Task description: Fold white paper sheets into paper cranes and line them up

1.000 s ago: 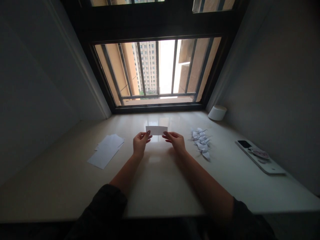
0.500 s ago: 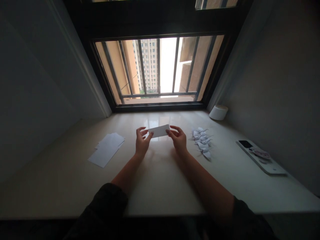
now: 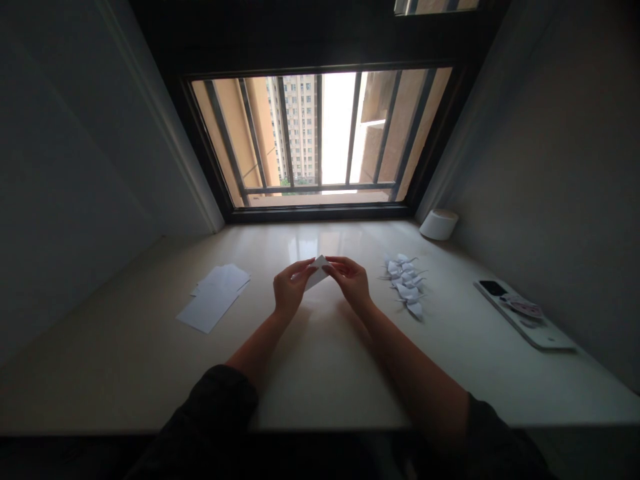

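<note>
Between my two hands is a folded piece of white paper (image 3: 316, 279), held above the pale sill with a pointed corner facing the window. My left hand (image 3: 293, 283) pinches its left side between thumb and fingers. My right hand (image 3: 350, 275) pinches the right side close to the tip, the two thumbs nearly meeting. The fingers cover much of the paper, so its exact folds cannot be made out. To the right of my right hand lie several folded white paper cranes (image 3: 406, 283) in a cluster. Loose white paper sheets (image 3: 214, 300) lie overlapping on the left.
A phone (image 3: 525, 317) in a pale case lies at the right by the wall. A white cylindrical object (image 3: 439, 225) stands in the back right corner. Behind the sill (image 3: 320, 380) is a dark-framed window (image 3: 320, 215) with bars outside.
The paper was a flat strip stretched between my hands; now it shows a pointed corner. My hands have come closer together, both thumbs moving in toward the middle.
</note>
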Motion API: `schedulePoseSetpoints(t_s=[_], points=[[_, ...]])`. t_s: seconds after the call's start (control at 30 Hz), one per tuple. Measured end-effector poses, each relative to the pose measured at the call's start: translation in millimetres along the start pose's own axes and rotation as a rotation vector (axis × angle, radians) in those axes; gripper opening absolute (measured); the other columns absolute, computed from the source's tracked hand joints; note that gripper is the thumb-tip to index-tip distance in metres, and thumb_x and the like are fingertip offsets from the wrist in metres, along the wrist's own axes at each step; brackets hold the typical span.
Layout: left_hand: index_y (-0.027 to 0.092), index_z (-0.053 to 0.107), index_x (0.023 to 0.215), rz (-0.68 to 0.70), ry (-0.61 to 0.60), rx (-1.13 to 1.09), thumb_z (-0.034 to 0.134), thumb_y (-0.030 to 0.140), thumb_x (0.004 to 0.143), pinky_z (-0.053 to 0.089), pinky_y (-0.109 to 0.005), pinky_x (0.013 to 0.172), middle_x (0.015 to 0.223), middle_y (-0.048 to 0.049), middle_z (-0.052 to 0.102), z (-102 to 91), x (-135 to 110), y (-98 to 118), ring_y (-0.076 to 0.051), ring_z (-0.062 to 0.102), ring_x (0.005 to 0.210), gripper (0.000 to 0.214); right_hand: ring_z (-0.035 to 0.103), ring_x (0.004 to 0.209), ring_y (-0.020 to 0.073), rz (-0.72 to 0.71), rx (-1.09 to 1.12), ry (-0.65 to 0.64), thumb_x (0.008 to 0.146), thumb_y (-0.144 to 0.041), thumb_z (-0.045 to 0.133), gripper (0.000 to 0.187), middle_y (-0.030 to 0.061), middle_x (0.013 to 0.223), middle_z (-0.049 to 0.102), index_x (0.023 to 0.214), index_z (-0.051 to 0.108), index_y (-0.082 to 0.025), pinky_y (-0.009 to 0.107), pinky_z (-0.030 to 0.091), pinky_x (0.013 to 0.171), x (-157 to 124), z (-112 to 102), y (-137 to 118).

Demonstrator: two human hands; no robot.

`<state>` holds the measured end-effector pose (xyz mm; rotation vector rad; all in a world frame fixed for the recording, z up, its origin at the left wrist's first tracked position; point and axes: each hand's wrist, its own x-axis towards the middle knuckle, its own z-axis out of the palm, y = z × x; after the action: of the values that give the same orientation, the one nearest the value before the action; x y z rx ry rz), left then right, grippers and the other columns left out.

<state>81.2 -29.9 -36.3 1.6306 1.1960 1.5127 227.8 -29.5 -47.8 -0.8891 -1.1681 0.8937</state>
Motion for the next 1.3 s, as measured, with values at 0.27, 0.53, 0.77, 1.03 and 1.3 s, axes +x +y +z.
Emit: schedulePoseSetpoints(t_s=[0.27, 0.53, 0.77, 1.03, 1.3], points=[[0.023, 0.071, 0.095, -0.005, 0.025, -0.005, 0.067, 0.038, 0.072, 0.052, -0.033, 0.079, 0.097, -0.0043, 0.071, -0.1, 0, -1, -0.024, 0.066, 0.091, 0.028, 0.068, 0.077, 0.0217, 0.002, -0.01, 0.015, 0.067, -0.036, 0.072, 0.03, 0.0052, 0.082, 0.073, 0.092, 0.069, -0.021, 0.034, 0.053, 0.073, 0, 1, 1], [0.023, 0.07, 0.098, -0.004, 0.013, 0.011, 0.066, 0.036, 0.073, 0.051, -0.033, 0.078, 0.098, -0.0041, 0.07, -0.5, -1, 2, -0.023, 0.066, 0.09, 0.029, 0.067, 0.082, 0.0224, -0.023, -0.067, 0.079, 0.066, -0.037, 0.072, 0.03, 0.0057, 0.092, 0.072, 0.092, 0.072, -0.022, 0.036, 0.053, 0.076, -1, 1, 1], [0.025, 0.071, 0.095, 0.034, -0.012, 0.045, 0.066, 0.036, 0.073, 0.05, -0.029, 0.073, 0.092, -0.0029, 0.072, -1.5, 1, 4, -0.019, 0.065, 0.083, 0.025, 0.066, 0.081, 0.0225, -0.009, -0.058, 0.068, 0.067, -0.037, 0.072, 0.031, 0.0059, 0.092, 0.072, 0.093, 0.072, -0.022, 0.036, 0.052, 0.076, 0, 0, 3], [0.022, 0.07, 0.098, -0.069, -0.107, -0.015, 0.065, 0.036, 0.073, 0.05, -0.035, 0.081, 0.1, -0.0056, 0.069, -4.2, 7, -6, -0.025, 0.065, 0.094, 0.029, 0.067, 0.082, 0.0235, 0.021, -0.043, 0.087, 0.065, -0.039, 0.072, 0.033, 0.0061, 0.092, 0.072, 0.093, 0.072, -0.021, 0.038, 0.052, 0.077, 2, -3, 4], [0.022, 0.069, 0.1, -0.029, -0.138, 0.031, 0.065, 0.036, 0.073, 0.051, -0.034, 0.077, 0.099, -0.0067, 0.069, -5.7, 8, -12, -0.025, 0.065, 0.091, 0.031, 0.066, 0.081, 0.0225, 0.026, -0.039, 0.067, 0.066, -0.038, 0.072, 0.033, 0.0063, 0.091, 0.072, 0.094, 0.072, -0.021, 0.038, 0.052, 0.078, 3, -5, 13]])
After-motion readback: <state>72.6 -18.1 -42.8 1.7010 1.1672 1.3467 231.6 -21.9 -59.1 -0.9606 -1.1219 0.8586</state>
